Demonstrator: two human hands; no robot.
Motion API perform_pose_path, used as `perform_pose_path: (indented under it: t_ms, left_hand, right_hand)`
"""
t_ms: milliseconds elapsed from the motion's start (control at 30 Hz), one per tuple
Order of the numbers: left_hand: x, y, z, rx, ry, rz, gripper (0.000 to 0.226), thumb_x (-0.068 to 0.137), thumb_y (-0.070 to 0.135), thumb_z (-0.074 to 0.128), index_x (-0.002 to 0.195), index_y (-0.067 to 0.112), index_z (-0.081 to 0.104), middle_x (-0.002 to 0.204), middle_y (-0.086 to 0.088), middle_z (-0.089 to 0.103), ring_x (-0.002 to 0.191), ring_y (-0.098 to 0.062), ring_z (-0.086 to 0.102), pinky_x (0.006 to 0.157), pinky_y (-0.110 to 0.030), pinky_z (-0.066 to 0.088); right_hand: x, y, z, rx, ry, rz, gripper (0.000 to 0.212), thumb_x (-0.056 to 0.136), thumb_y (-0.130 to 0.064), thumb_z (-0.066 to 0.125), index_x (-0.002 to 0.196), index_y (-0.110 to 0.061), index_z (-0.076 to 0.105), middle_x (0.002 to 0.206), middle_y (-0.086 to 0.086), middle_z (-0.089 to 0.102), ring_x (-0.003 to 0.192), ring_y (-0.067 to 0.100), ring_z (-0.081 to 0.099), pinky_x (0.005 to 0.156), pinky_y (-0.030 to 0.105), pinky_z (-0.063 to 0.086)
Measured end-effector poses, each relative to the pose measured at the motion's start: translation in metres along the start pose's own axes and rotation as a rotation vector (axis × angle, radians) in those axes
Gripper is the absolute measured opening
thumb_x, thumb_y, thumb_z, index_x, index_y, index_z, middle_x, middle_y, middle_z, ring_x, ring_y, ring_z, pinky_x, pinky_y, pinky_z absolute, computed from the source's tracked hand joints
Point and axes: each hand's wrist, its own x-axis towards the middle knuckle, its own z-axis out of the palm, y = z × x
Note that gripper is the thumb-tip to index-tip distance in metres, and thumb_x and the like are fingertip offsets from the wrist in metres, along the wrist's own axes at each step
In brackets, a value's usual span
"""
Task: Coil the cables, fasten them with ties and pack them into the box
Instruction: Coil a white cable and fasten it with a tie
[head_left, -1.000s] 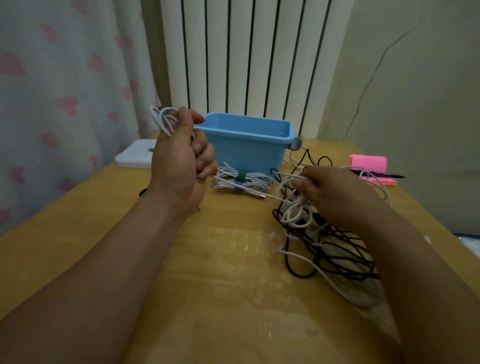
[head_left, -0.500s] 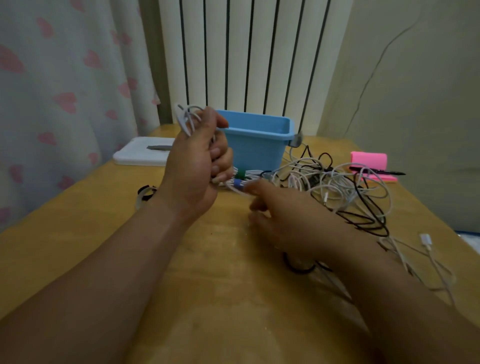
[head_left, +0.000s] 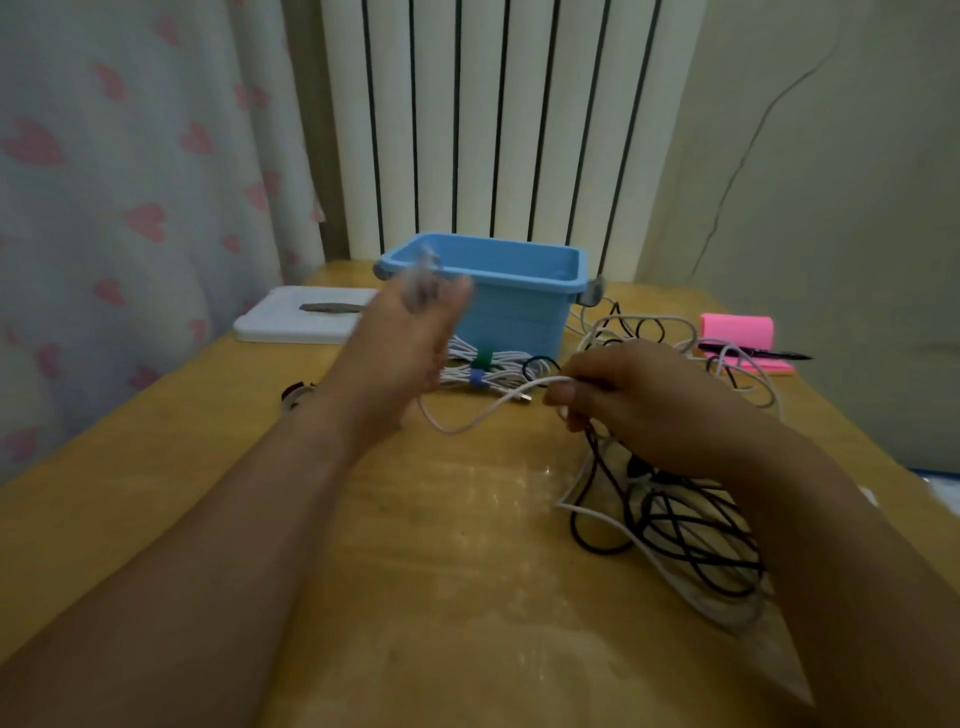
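White cable (head_left: 485, 414) sags at the centre of the frame between my hands. My right hand (head_left: 639, 405) pinches one end. My left hand (head_left: 405, 338), blurred, curls round its loops before the blue box (head_left: 519, 306). A tied bundle (head_left: 498, 364) lies on the desk (head_left: 363, 597) just in front of the box, and a tangle of cables (head_left: 685, 530) sits lower right.

Left hand (head_left: 402, 343), right hand (head_left: 639, 400), forearms (head_left: 291, 493) seemingly bare.
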Motion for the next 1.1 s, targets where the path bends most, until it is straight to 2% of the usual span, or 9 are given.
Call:
perform_pose_path:
  t_ms: [133,200,267,333,433,633,933,1000,1100]
  left_hand:
    - [-0.008,-0.011,0.032,0.355,-0.333,-0.063,0.049,0.087,0.074,0.065,0.118,0.036,0.063,0.101,0.01,0.071,0.086,0.001,0.067,0.074,-0.027,0.054]
    - [-0.01,-0.013,0.038,0.411,-0.432,-0.041,0.036,0.093,0.064,0.069,0.117,0.037,0.066,0.105,0.01,0.075,0.093,0.001,0.07,0.084,-0.025,0.057]
    - [-0.012,-0.009,0.035,0.417,-0.479,-0.027,0.017,0.105,0.049,0.061,0.108,0.034,0.068,0.095,0.006,0.078,0.08,0.002,0.069,0.072,-0.017,0.053]
    - [-0.011,-0.007,0.029,0.39,-0.476,-0.044,0.028,0.109,0.048,0.052,0.1,0.027,0.069,0.08,-0.001,0.075,0.07,-0.008,0.065,0.066,-0.022,0.05]
    - [-0.01,-0.006,0.02,0.181,-0.441,-0.088,0.041,0.11,0.047,0.05,0.094,0.013,0.065,0.062,-0.007,0.056,0.061,-0.021,0.057,0.061,-0.03,0.049]
    - [-0.004,0.001,0.01,-0.117,-0.456,0.034,0.039,0.109,0.041,0.048,0.09,0.009,0.059,0.055,-0.005,0.036,0.047,-0.02,0.034,0.048,-0.029,0.035]
    - [0.002,-0.003,-0.001,-0.613,-0.445,0.073,0.037,0.109,0.04,0.047,0.089,0.012,0.06,0.048,0.008,0.037,0.04,-0.007,0.035,0.042,-0.023,0.024]
    - [0.006,-0.003,-0.006,-0.654,-0.377,0.073,0.038,0.11,0.041,0.044,0.088,0.015,0.06,0.047,0.009,0.035,0.04,-0.005,0.033,0.045,-0.026,0.017]
    - [0.012,-0.009,-0.014,-0.636,-0.25,0.059,0.041,0.115,0.04,0.037,0.088,0.017,0.058,0.048,0.008,0.031,0.04,-0.006,0.03,0.044,-0.025,0.017]
  right_hand:
    - [0.003,0.003,0.008,-0.035,0.11,-0.034,0.02,0.106,-0.036,0.059,0.091,-0.032,0.072,0.08,-0.009,0.069,0.078,0.007,0.064,0.067,0.032,0.049]
    - [0.004,0.002,0.009,-0.08,0.155,-0.045,0.024,0.105,-0.034,0.059,0.082,-0.037,0.064,0.078,-0.012,0.063,0.076,0.003,0.058,0.062,0.029,0.04]
    - [0.004,-0.001,0.009,-0.077,0.202,-0.048,0.017,0.104,-0.036,0.061,0.088,-0.039,0.063,0.082,-0.014,0.063,0.079,0.002,0.058,0.062,0.028,0.039]
    - [0.003,-0.001,0.008,-0.035,0.239,-0.047,0.002,0.101,-0.04,0.066,0.101,-0.038,0.068,0.087,-0.015,0.066,0.083,0.003,0.061,0.065,0.027,0.043]
    - [0.002,0.002,0.005,-0.02,0.188,-0.033,0.009,0.097,-0.042,0.071,0.104,-0.035,0.07,0.087,-0.014,0.066,0.081,0.002,0.061,0.067,0.028,0.047]
    - [0.005,0.007,0.006,-0.09,0.053,0.101,0.014,0.096,-0.044,0.072,0.107,-0.037,0.072,0.098,-0.015,0.07,0.093,0.006,0.065,0.085,0.035,0.057]
    - [0.0,0.005,-0.002,0.157,0.045,0.049,0.026,0.093,-0.03,0.078,0.114,-0.039,0.066,0.106,-0.016,0.065,0.097,0.001,0.062,0.073,0.023,0.048]
    - [0.0,0.008,-0.005,0.255,0.085,-0.009,0.031,0.093,-0.026,0.077,0.119,-0.038,0.065,0.115,-0.017,0.064,0.103,0.0,0.062,0.078,0.022,0.049]
    - [0.0,0.017,-0.009,0.432,0.274,-0.077,0.021,0.091,-0.027,0.081,0.11,-0.032,0.072,0.125,-0.012,0.068,0.111,0.004,0.066,0.087,0.027,0.058]
